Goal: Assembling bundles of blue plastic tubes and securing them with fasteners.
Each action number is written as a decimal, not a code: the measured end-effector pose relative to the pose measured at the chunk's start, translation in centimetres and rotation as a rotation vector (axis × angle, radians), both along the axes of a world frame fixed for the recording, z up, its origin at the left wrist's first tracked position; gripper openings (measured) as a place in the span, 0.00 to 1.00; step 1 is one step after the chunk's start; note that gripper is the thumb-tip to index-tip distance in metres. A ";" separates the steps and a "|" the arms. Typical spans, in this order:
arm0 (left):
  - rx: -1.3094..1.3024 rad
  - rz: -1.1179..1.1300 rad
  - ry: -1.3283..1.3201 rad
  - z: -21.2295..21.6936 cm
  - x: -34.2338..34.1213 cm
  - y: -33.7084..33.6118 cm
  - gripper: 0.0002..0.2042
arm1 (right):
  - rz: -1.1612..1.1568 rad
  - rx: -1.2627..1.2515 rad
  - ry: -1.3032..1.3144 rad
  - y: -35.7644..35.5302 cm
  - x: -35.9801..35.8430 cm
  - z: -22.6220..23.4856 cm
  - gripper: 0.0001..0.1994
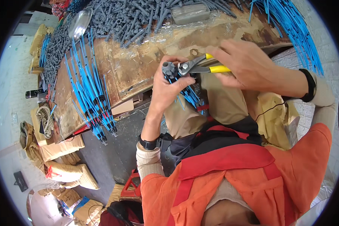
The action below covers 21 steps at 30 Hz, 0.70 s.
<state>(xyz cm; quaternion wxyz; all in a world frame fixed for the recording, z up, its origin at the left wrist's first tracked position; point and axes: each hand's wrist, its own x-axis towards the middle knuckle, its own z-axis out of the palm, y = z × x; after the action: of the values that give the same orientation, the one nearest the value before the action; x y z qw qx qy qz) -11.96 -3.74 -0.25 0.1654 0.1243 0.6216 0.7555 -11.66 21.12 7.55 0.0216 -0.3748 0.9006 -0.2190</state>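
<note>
My left hand (168, 87) grips a small bundle of blue cables (190, 95) with dark grey plugs (169, 69) at the top end. My right hand (248, 64) holds yellow-handled pliers (199, 66), whose metal jaws sit against the grey plugs. Both hands work over my lap, just in front of the worn wooden table (139, 67). A black band circles each wrist.
A heap of grey plastic plugs (139, 17) covers the back of the table. Finished blue cables (92, 98) lie over its left edge, more blue cables (297, 34) at the right. Sacks and bags (60, 158) stand on the floor at the left.
</note>
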 end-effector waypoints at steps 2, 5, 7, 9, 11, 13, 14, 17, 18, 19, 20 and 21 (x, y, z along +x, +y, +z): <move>-0.045 0.092 0.095 -0.9 0.5 0.3 0.27 | -0.014 0.056 0.259 -0.3 0.1 -0.4 0.15; -0.066 0.128 0.151 -0.6 1.0 -0.2 0.25 | 0.017 -0.035 -0.295 -1.3 0.1 -2.3 0.14; -0.042 0.083 0.155 -0.1 1.4 -0.4 0.22 | 0.032 -0.071 -0.571 -1.5 0.4 -3.2 0.13; -0.124 0.069 0.152 0.6 1.5 -1.0 0.20 | -0.022 -0.192 -0.566 -2.2 1.6 -3.6 0.14; -0.272 0.024 0.157 1.2 1.6 -1.3 0.17 | -0.049 -0.257 -0.572 -2.3 1.8 -3.6 0.14; -0.260 0.014 0.161 1.0 1.6 -1.6 0.17 | 0.002 -0.196 -0.569 -1.6 0.8 -2.1 0.15; -0.241 0.004 0.173 0.9 1.6 -1.7 0.16 | 0.026 -0.166 -0.564 -1.4 0.3 -1.3 0.15; -0.206 -0.014 0.168 1.0 1.6 -1.4 0.16 | 0.058 -0.193 -0.784 -0.9 -0.5 -0.7 0.16; -0.191 -0.017 0.153 1.1 1.8 -1.2 0.16 | 0.077 -0.203 -0.894 -0.9 -0.5 -0.4 0.17; -0.176 -0.019 0.139 1.2 1.9 -1.1 0.16 | 0.076 -0.202 -0.896 -0.8 -0.4 0.3 0.17; -0.175 -0.018 0.136 1.1 2.0 -1.2 0.16 | 0.032 -0.155 -0.964 -1.0 -0.4 1.2 0.17; -0.188 -0.011 0.138 1.1 2.1 -1.2 0.16 | -0.012 -0.106 -1.030 -1.2 -0.4 2.1 0.18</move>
<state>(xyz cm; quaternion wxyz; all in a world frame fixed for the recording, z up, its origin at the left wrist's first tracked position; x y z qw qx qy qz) -9.87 -4.96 0.84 0.1373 0.1633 0.6988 0.6828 -12.08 19.89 9.63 0.4420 -0.2139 0.7628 -0.4207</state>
